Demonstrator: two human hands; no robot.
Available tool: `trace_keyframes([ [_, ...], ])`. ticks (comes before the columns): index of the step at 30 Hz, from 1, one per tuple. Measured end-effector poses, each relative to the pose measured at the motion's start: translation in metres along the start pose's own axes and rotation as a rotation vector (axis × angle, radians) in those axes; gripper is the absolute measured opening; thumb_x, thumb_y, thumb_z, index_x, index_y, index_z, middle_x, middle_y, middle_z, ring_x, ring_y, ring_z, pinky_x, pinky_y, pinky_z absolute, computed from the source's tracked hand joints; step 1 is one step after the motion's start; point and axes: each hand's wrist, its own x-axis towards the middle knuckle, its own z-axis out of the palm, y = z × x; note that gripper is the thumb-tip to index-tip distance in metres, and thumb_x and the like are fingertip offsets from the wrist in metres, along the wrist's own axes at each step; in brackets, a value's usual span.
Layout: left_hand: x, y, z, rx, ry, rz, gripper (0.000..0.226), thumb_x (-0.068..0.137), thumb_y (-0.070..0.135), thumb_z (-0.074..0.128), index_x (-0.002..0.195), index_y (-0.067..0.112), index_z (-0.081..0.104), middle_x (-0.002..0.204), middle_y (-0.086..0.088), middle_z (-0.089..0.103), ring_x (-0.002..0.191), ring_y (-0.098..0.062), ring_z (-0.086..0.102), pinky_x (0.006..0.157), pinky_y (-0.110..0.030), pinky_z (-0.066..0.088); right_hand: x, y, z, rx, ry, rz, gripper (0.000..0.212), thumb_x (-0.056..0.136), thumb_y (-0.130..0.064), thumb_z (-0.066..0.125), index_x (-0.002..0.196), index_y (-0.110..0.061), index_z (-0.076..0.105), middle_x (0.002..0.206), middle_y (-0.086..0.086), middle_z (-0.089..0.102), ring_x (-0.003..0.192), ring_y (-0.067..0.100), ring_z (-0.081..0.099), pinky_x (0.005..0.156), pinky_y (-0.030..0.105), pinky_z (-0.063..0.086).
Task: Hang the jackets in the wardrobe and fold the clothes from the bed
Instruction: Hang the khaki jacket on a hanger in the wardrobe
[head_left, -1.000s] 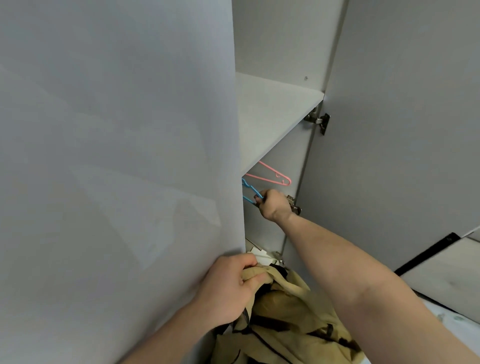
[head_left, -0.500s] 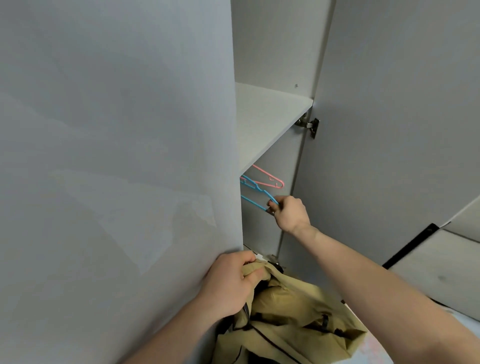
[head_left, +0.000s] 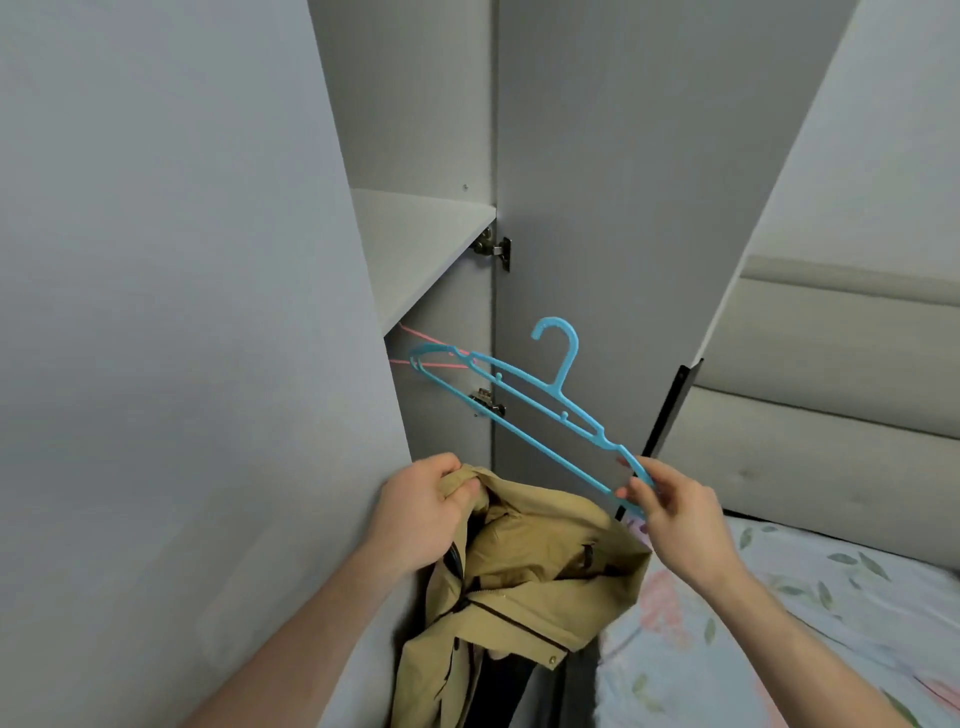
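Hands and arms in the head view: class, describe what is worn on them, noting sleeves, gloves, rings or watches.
Both forearms are bare as far as the view shows: no sleeves in sight. The left hand and right hand wear no gloves, and no rings, watch or wristband show on them.

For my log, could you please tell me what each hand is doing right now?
Left hand: grips the collar of the tan fabric jacket.
Right hand: pinches one end of the light blue plastic hanger.

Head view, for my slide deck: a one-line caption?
Right hand holds blue hanger; left hand grips tan jacket at open wardrobe.
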Motion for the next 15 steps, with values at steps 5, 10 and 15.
trace_keyframes([
  [5,0.000,0.028,0.006,0.014,-0.029,0.063,0.032,0.094,0.043,0.062,0.073,0.021,0.055,0.067,0.006,0.062,0.072,-0.021,0.060,0.066,-0.040,0.051,-0.068,0.003,-0.044,0.053,0.144,0.028,0.031,0.104,-0.017,0.057,0.113,-0.046,0.063,0.094,-0.021,0.075,0.086,-0.004,0.072,0.067,0.020,0.061],
  [10,0.009,0.058,0.012,0.026,-0.060,0.097,0.028,0.096,0.038,0.063,0.074,0.023,0.055,0.071,0.006,0.063,0.080,-0.029,0.060,0.070,-0.039,0.048,-0.119,0.009,-0.073,0.112,0.257,0.146,0.020,0.105,-0.014,0.053,0.103,-0.032,0.061,0.100,-0.017,0.075,0.084,0.003,0.073,0.058,0.027,0.059],
  [15,0.021,0.085,0.022,-0.106,-0.130,0.102,0.033,0.098,0.032,0.062,0.072,0.016,0.051,0.067,-0.001,0.059,0.072,-0.027,0.058,0.063,-0.037,0.041,-0.157,0.009,-0.095,0.166,0.320,0.239,0.022,0.106,-0.011,0.051,0.113,-0.030,0.061,0.092,-0.009,0.076,0.092,0.009,0.073,0.057,0.028,0.058],
])
